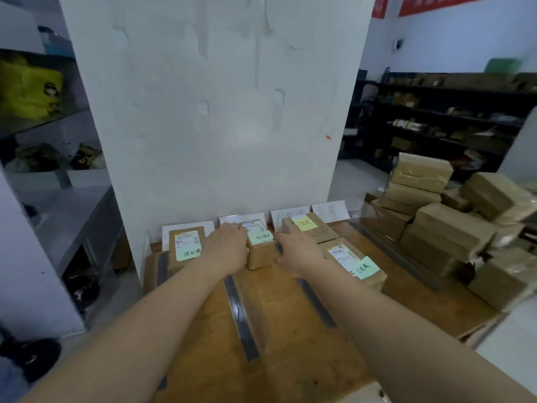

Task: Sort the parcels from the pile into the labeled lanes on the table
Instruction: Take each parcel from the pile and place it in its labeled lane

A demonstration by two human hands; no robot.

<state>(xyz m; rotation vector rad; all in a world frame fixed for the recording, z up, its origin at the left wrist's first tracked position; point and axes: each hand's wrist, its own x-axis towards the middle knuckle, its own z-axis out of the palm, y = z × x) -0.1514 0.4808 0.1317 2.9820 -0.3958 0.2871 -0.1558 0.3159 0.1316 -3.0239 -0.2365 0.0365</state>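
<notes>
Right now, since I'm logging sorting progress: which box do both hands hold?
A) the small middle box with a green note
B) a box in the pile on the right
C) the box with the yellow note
A: the left hand and the right hand hold the small box by its two sides.

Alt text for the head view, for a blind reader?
The left hand and right hand grip a small parcel at the far end of a taped lane on the table. Three other parcels lie in neighbouring lanes; the pile sits at right.
</notes>
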